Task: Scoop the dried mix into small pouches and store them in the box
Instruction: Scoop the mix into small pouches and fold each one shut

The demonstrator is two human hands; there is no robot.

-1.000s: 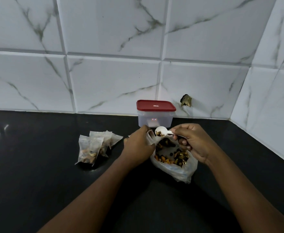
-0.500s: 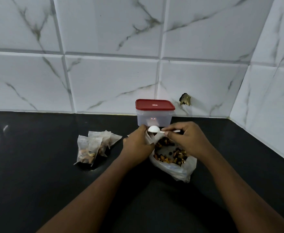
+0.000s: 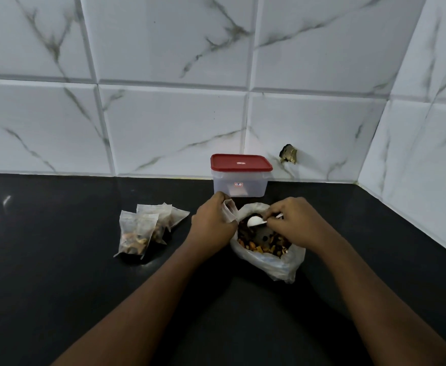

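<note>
White scoop, pinched by the right hand, dips into the mix bag; left hand grips an open pouch, awaiting a level scoopful.

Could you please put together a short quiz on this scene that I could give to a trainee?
1. True or false: the box has its red lid on.
2. Where is the bowl of the white scoop that the right hand pinches? A) over the open bag of dried mix; B) inside the box; C) lying beside the box.
3. Fill in: the left hand holds a small ____.
Key: 1 true; 2 A; 3 pouch.
</note>
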